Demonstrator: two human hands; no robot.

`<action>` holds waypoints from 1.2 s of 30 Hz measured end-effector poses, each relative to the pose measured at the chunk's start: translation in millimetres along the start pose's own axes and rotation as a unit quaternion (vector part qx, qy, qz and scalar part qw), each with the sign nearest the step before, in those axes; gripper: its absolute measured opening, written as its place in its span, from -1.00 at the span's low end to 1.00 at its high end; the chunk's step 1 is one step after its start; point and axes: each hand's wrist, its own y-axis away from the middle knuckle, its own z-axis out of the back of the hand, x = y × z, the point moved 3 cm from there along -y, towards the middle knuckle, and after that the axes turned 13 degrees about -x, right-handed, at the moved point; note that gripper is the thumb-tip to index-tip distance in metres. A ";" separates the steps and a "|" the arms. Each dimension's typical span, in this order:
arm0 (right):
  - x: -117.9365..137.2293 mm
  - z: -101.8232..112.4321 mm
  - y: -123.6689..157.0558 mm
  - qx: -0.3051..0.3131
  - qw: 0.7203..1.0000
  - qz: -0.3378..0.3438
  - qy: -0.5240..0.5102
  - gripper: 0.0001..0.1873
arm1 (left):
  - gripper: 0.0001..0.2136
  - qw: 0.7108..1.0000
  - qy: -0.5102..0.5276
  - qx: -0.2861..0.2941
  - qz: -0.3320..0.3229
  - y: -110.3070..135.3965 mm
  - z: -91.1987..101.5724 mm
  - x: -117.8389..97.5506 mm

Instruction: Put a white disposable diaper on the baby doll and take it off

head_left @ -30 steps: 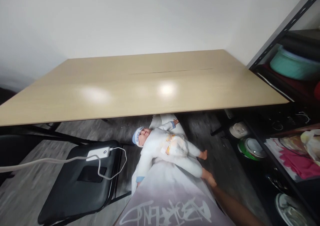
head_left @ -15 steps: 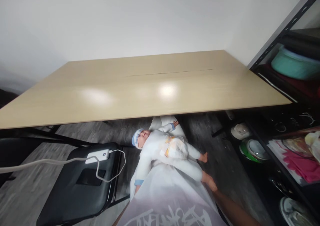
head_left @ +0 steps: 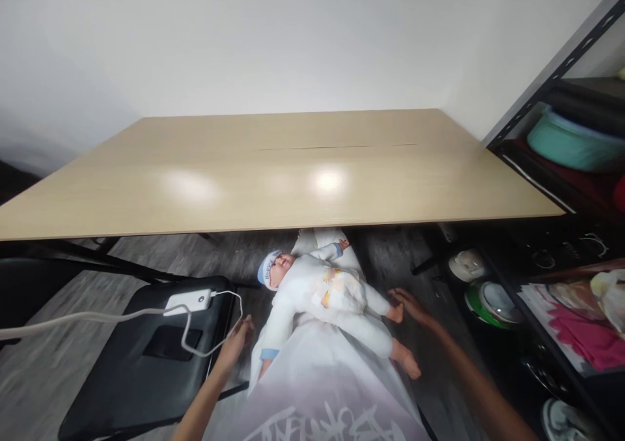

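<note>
On my lap lies a baby doll [head_left: 288,301] in a white outfit with blue cuffs and a blue-and-white cap. It wears a white diaper [head_left: 344,291] with an orange print. My left hand [head_left: 239,337] hovers at the doll's head side, by the chair's edge, with loosely bent fingers and nothing visible in them. Past the doll's bare feet [head_left: 405,357], my right hand [head_left: 410,305] reaches in with outstretched fingers, close to the upper foot; whether it touches is unclear.
A light wooden table [head_left: 273,180] spans the front, its edge above the doll. At left a black chair [head_left: 131,376] bears a white power bank [head_left: 188,301], its cable [head_left: 88,317] and a dark phone [head_left: 172,343]. A shelf rack [head_left: 532,337] with assorted items stands right.
Both my hands have come up into view, the left beside the chair and the right near the doll's feet. The doll stays on my lap. The view has shifted slightly.
</note>
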 end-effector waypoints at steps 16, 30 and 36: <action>153.0 -95.2 -47.4 0.161 0.926 0.320 0.115 -0.80 | -0.70 0.841 -0.013 0.243 -0.484 15.3 -74.0 -207.1; 129.9 -91.2 -73.9 0.031 0.947 0.311 0.076 -0.71 | -0.79 0.890 0.066 0.128 -0.432 14.7 -88.9 -167.6; 143.0 -99.4 -61.1 0.049 0.940 0.331 0.061 -0.72 | -0.80 0.899 0.073 0.118 -0.415 14.8 -87.1 -161.4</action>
